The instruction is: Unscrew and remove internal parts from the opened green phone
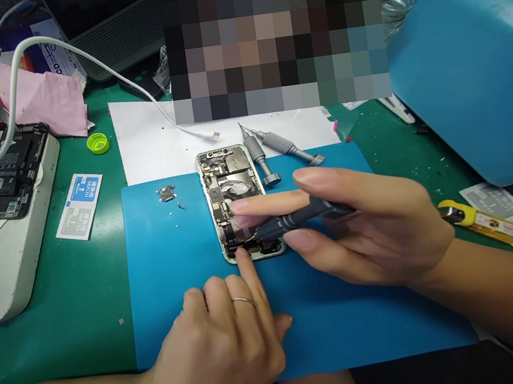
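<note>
An opened smartphone (239, 185) with bare inner parts lies face up on a blue mat (180, 328). My right hand (369, 227) grips a dark screwdriver (288, 220) between thumb and fingers, its tip at the phone's lower end. One finger of that hand reaches over the phone's middle. My left hand (231, 327), with a ring on one finger, has its index finger stretched onto the phone's bottom edge; its other fingers are loosely curled and hold nothing. Left of the phone lie a small dark component (166, 193) and a few tiny bits.
Two grey screwdrivers (256, 154) lie beyond the phone, near white paper (150, 143) and a white cable (77, 52). At left, another opened phone (17, 170) sits on a white box (16, 274). A yellow cutter (492, 224) and large blue sheet (471, 63) lie right.
</note>
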Demonstrator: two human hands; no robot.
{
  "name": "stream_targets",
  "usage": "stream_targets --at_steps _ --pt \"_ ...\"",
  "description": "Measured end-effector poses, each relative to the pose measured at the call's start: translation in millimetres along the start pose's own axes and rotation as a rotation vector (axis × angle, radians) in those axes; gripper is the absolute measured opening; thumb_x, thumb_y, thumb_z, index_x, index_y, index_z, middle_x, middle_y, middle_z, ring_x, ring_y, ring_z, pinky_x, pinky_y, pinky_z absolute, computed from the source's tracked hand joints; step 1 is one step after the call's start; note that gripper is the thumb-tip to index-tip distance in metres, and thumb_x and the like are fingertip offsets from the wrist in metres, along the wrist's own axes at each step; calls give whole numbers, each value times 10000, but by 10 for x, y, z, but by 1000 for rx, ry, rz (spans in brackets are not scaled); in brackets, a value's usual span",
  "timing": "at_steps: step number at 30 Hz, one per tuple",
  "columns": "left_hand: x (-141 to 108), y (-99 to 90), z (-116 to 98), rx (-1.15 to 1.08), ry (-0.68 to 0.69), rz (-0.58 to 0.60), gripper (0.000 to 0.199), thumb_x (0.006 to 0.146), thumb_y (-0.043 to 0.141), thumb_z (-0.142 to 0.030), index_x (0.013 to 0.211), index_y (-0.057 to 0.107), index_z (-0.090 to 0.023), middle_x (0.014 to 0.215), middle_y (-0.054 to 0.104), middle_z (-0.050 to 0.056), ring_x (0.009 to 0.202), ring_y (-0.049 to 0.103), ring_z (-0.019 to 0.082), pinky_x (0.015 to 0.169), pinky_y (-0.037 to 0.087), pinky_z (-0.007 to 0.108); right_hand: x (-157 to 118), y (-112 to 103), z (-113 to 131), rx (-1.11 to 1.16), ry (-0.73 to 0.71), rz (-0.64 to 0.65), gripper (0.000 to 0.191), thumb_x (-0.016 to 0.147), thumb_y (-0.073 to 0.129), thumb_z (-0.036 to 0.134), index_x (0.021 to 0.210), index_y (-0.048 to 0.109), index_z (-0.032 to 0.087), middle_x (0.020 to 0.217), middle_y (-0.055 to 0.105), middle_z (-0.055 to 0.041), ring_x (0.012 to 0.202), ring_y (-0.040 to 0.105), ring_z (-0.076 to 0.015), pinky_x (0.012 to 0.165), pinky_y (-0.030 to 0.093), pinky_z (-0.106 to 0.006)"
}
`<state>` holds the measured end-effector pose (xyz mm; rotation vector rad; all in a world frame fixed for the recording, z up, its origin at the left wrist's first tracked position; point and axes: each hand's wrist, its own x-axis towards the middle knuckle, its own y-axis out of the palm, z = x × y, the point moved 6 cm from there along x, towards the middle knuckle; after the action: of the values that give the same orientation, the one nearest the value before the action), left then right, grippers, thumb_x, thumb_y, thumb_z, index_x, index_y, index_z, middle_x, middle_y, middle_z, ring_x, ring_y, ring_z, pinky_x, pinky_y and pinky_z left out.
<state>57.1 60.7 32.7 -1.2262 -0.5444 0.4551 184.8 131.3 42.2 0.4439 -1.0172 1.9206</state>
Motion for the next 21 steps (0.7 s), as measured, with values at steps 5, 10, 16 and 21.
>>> stream_targets --at_steps 5,10,16,21 --pt "3 -12 1 0 12 0 482 1086 445 -335 1297 672 34 747 691 86 553 625 159 406 429 283 -13 -22 18 -41 3 32 796 916 573 -14 1619 294 236 1405 646 -94 1256 685 -236 1003 662 -434" --pt "-11 -21 -11 -6 21 -34 476 1077 481 -342 1256 689 48 753 707 99 567 649 167 405 435 281 -4 -12 49 -121 -95 38 797 923 632 31 1623 291 198 1226 763 -134 973 788 -198 797 702 -320" --pt "-3 -24 -17 -15 31 -53 492 1061 524 -358 1263 678 63 734 701 90 527 615 159 390 411 290 63 -17 89 -135 -79 84 779 923 554 33 1634 268 170 1126 779 -135 860 783 -219 695 692 -346" --pt "5 -13 -6 -22 18 -42 462 1064 513 -343 1239 701 41 744 706 100 535 618 161 400 418 286 97 -29 88 -158 -88 53 737 909 573 38 1590 377 241 1017 801 -76 843 772 -208 729 688 -344"
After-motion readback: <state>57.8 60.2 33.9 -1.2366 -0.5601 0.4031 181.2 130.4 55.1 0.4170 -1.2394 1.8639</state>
